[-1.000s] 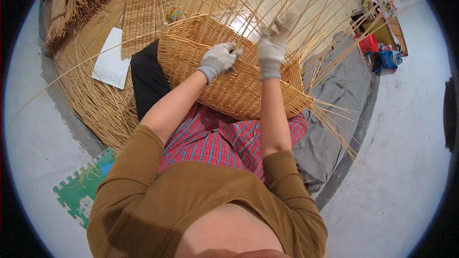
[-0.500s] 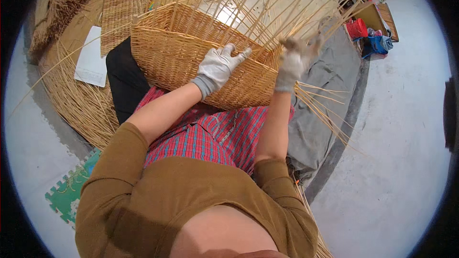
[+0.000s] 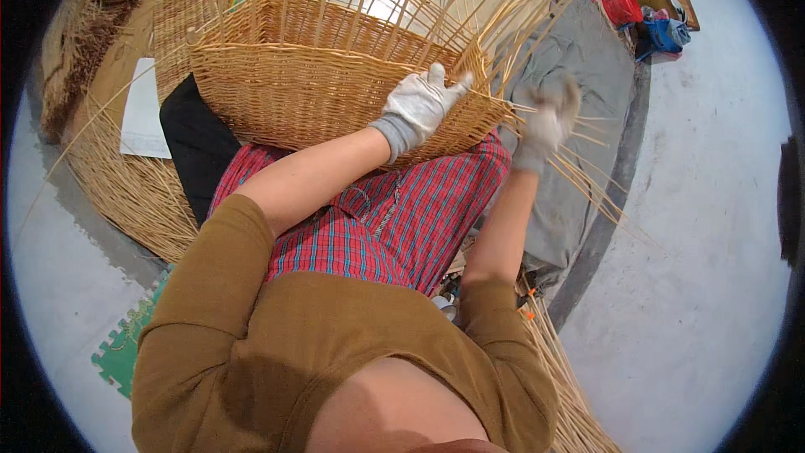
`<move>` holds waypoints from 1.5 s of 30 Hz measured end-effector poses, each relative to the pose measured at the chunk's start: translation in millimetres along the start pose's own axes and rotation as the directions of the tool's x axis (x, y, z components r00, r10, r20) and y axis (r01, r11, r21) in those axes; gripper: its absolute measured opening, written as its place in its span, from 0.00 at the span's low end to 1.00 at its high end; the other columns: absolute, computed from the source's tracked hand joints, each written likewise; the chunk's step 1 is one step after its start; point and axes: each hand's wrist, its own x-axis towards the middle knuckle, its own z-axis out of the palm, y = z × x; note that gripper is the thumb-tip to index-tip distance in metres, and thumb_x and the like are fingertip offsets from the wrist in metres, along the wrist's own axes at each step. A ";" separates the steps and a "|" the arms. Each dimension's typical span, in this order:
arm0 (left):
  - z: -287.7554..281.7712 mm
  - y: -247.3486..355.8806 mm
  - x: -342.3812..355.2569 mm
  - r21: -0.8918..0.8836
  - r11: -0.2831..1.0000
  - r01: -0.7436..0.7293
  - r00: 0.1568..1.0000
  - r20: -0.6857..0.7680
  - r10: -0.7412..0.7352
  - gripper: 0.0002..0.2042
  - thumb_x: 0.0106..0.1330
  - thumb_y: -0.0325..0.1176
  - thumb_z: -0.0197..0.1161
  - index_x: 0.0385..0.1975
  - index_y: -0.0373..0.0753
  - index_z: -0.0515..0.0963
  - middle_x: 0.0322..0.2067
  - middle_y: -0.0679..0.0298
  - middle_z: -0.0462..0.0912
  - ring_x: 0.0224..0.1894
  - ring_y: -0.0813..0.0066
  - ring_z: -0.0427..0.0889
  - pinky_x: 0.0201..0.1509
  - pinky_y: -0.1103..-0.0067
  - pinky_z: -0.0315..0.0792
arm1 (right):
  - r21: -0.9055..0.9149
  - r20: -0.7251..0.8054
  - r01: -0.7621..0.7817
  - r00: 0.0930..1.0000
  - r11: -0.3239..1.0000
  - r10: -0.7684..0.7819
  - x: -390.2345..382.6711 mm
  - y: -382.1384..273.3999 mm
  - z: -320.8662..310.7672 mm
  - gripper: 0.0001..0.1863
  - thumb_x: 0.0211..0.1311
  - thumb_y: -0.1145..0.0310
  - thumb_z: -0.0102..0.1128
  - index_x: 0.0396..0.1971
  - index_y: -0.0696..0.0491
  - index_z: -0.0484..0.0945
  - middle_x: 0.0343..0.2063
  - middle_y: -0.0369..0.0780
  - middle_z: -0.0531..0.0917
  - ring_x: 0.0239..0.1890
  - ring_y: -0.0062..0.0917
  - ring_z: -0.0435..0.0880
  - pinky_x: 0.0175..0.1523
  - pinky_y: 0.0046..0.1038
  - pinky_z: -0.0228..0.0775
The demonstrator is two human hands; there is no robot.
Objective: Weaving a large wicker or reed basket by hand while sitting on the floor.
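Note:
A half-woven wicker basket (image 3: 293,101) leans across my lap, with long upright canes (image 3: 411,0) rising from its rim. My left hand (image 3: 418,107), in a pale glove with a grey cuff, grips the front wall near the right corner. Its thumb sticks up and one finger points to the corner; the other fingers are partly hidden. My right hand (image 3: 549,122), also gloved, is just right of that corner, smeared by motion. Loose cane ends (image 3: 587,184) fan out around it, and whether its fingers hold one cannot be seen.
Bundled canes (image 3: 134,184) and a white sheet (image 3: 144,117) lie at left, beside a brushy straw bundle (image 3: 92,50). Grey cloth (image 3: 579,59) spreads at right. Beyond it stand a red container (image 3: 621,7) and a blue bag (image 3: 667,36). More canes (image 3: 562,369) lie by my right elbow.
The basket has shifted left and slightly away from me. My left hand has slid right along its rim. My right hand has moved right and down, from among the upright canes to beside the corner.

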 end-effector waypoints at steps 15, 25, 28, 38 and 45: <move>-83.5 -210.9 -90.5 -0.636 0.753 -0.171 0.426 -0.737 -0.526 0.24 0.59 0.24 0.69 0.56 0.47 0.76 0.58 0.54 0.70 0.62 0.61 0.71 0.66 0.70 0.69 | -0.165 0.522 -0.260 0.795 0.951 0.308 -128.0 -45.9 171.0 0.20 0.72 0.70 0.53 0.62 0.53 0.70 0.37 0.36 0.82 0.36 0.16 0.78 0.42 0.21 0.73; -118.0 -317.0 -147.2 -0.551 0.740 0.386 0.610 -0.449 -0.652 0.11 0.60 0.40 0.68 0.36 0.42 0.84 0.35 0.57 0.83 0.42 0.55 0.82 0.49 0.67 0.74 | -0.125 0.339 -0.830 0.479 0.544 0.809 -124.8 -44.2 476.8 0.54 0.62 0.61 0.70 0.75 0.50 0.37 0.68 0.47 0.63 0.60 0.32 0.71 0.55 0.33 0.72; -131.8 -325.4 -140.3 -0.175 0.936 0.306 0.759 -0.548 -0.351 0.09 0.62 0.35 0.66 0.40 0.41 0.83 0.39 0.57 0.83 0.44 0.57 0.82 0.51 0.69 0.75 | 0.349 0.330 -0.662 0.749 0.663 0.574 -110.2 29.6 481.8 0.59 0.59 0.61 0.72 0.75 0.42 0.31 0.69 0.45 0.61 0.54 0.31 0.74 0.48 0.31 0.73; -107.4 -336.1 -146.4 -0.272 0.952 0.143 0.529 -0.792 -0.306 0.13 0.52 0.28 0.70 0.38 0.43 0.82 0.38 0.63 0.81 0.44 0.56 0.79 0.53 0.67 0.73 | 0.143 0.574 -0.125 0.819 0.982 0.020 -112.6 -39.1 458.0 0.31 0.77 0.69 0.44 0.75 0.40 0.48 0.35 0.40 0.82 0.22 0.15 0.72 0.28 0.19 0.70; -108.7 -339.6 -168.0 -0.287 0.958 0.022 0.695 -0.684 -0.221 0.19 0.48 0.39 0.75 0.39 0.43 0.78 0.36 0.61 0.81 0.48 0.56 0.79 0.61 0.64 0.68 | 0.212 0.559 -0.218 0.827 0.953 0.065 -126.8 -48.3 460.3 0.30 0.72 0.46 0.51 0.66 0.47 0.64 0.37 0.43 0.81 0.29 0.20 0.78 0.33 0.23 0.73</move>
